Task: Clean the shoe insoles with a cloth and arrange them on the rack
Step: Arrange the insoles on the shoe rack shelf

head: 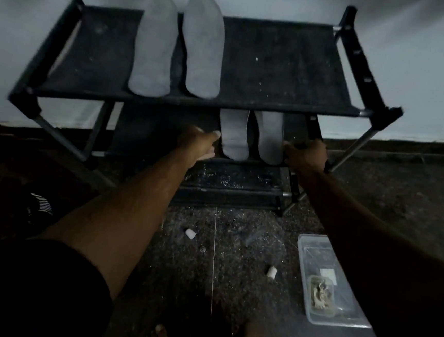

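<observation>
1. Both hands reach to the middle shelf of the rack (251, 63): the left hand (200, 142) touches the left lower insole (234, 136) with straight fingers; the right hand (306, 155) sits at the right lower insole (270, 137), its grip too dark to tell.
2. Nudge the two heels level and parallel, like the top pair (178, 46) at 12 o'clock.
3. The top shelf's front edge overhangs closely; free shelf lies toward 9 o'clock. A plastic box (312, 257) sits at 5 o'clock.
</observation>
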Demonstrator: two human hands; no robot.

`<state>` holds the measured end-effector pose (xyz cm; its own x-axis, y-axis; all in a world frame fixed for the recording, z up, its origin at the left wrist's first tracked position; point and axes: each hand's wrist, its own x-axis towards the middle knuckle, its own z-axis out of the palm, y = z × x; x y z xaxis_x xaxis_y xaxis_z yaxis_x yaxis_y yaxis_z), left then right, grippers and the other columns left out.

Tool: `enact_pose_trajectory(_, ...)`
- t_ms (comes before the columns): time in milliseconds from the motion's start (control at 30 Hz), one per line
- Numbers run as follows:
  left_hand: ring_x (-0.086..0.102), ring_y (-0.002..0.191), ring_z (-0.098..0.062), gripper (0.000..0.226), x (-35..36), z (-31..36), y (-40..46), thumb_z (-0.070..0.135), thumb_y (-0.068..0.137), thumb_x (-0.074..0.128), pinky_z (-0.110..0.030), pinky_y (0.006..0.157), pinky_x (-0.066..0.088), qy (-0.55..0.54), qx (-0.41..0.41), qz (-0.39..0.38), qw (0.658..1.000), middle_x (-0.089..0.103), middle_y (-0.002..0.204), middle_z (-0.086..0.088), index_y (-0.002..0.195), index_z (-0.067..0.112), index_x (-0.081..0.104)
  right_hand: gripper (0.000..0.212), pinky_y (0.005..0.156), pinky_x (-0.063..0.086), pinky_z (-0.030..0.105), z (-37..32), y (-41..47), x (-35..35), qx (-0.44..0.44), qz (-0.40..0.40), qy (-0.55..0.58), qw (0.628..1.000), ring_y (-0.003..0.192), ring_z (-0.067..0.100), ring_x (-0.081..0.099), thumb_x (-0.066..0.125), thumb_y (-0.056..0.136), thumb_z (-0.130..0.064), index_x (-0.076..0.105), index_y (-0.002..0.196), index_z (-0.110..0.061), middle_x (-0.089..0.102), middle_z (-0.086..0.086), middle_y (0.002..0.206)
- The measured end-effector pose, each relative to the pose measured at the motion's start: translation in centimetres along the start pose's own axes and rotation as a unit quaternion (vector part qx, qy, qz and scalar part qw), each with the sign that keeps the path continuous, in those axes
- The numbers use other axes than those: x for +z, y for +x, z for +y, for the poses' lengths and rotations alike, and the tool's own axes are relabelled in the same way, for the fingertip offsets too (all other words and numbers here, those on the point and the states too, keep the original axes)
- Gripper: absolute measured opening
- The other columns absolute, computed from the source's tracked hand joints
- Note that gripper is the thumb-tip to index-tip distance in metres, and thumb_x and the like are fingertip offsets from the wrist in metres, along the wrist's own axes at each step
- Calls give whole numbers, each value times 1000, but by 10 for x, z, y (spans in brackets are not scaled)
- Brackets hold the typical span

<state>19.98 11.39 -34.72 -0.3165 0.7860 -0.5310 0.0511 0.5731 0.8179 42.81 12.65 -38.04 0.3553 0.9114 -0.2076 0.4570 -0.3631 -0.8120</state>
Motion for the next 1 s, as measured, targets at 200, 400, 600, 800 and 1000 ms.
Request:
enact_pose_trajectory(200, 69, 81, -25, 27, -50, 15, -64, 26, 94, 62, -28, 64, 56, 46, 8, -47, 998, 66, 104, -16, 111, 6, 56, 20, 47, 49, 16, -51, -61, -21, -12, -48, 19, 999, 49, 2, 60, 72, 87, -27, 69, 73, -13, 67, 2, 68)
enact_pose_trajectory(400, 68, 74, -19, 21, -98, 48, -138, 24, 97, 56, -28, 68, 54, 73, 55, -54, 994, 69, 92, -10, 109, 8, 60, 33, 60, 54, 34, -109, -122, -41, -43, -74, 81, 993, 54, 18, 63, 71, 84, -33, 66, 59, -13, 71, 10, 67)
enact_pose_trajectory(600, 64, 68, -16, 13, -139, 82, -190, 17, 97, 53, -27, 69, 52, 27, 107, -8, 994, 64, 81, -5, 106, 10, 57, 30, 47, 48, 24, -169, -175, -61, -83, -66, 139, 985, 49, 14, 58, 68, 89, -26, 63, 62, -14, 62, 3, 59)
enact_pose_trajectory(800, 63, 65, -15, 11, -168, 99, -195, 14, 96, 52, -26, 63, 54, 30, 142, 46, 988, 64, 82, -4, 101, 10, 61, 27, 64, 57, 36, -203, -185, -50, -117, -60, 110, 985, 57, 17, 60, 68, 89, -22, 66, 68, -5, 62, 6, 62)
enact_pose_trajectory(1000, 57, 59, -13, 19, -178, 113, -165, 11, 94, 56, -21, 54, 51, 56, 168, 93, 980, 61, 71, -4, 75, 13, 58, 16, 69, 50, 25, -223, -169, -23, -132, -31, 80, 988, 78, 14, 62, 66, 90, -17, 72, 91, -2, 67, 6, 83)
